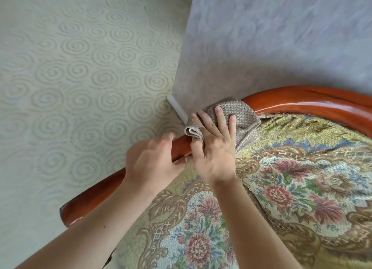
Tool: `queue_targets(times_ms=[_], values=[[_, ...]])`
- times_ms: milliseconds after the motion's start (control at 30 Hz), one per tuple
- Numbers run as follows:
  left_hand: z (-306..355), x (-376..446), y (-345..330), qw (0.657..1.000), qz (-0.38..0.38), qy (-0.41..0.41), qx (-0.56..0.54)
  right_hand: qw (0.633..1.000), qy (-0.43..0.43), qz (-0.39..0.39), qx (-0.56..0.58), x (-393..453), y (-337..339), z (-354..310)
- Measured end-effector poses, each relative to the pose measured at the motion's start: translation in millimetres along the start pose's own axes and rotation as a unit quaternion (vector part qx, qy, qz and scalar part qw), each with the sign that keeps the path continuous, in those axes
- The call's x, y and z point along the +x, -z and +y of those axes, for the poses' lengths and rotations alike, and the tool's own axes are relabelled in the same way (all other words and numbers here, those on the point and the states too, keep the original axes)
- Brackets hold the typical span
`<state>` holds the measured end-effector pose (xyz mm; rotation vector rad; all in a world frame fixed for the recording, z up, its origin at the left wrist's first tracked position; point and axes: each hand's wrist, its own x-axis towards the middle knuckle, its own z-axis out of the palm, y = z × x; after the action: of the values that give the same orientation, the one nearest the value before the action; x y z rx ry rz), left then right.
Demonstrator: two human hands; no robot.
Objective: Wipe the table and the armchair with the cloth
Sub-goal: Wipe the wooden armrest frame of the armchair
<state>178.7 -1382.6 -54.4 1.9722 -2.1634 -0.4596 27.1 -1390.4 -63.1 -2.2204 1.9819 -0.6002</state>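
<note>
The armchair has a curved red-brown wooden rail (314,105) and floral tapestry upholstery (291,188). A beige woven cloth (239,112) lies folded over the rail where it bends. My right hand (215,148) presses flat on the cloth, fingers spread across it. My left hand (151,160) grips the bare rail just left of the cloth, fingers curled over its far side. The table is not in view.
A pale carpet with a spiral pattern (80,77) covers the floor to the left. A grey-lilac wall (271,37) stands right behind the chair, with a white skirting strip (177,110) at its corner. The rail's lower end (68,214) juts out at the lower left.
</note>
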Motion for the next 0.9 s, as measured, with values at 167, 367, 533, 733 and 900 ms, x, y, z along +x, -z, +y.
queue_targets(times_ms=[167, 367, 533, 733, 900], values=[[-26, -27, 6, 1.000, 0.009, 0.018, 0.002, 0.999, -0.006, 0.000, 0.038, -11, -12, -19], [-50, -47, 12, 0.999, 0.037, 0.025, -0.015, 0.998, -0.001, -0.013, 0.068, -20, -13, -29], [-70, -80, 25, 0.997, 0.068, 0.039, 0.019, 0.992, -0.013, -0.034, 0.117, -38, -24, -56], [-103, -114, 26, 0.990, 0.097, 0.099, -0.009, 0.982, 0.011, -0.065, 0.179, -64, -30, -89], [-118, -123, 24, 0.988, 0.104, 0.112, -0.007, 0.975, 0.047, -0.100, 0.191, -87, -31, -119]])
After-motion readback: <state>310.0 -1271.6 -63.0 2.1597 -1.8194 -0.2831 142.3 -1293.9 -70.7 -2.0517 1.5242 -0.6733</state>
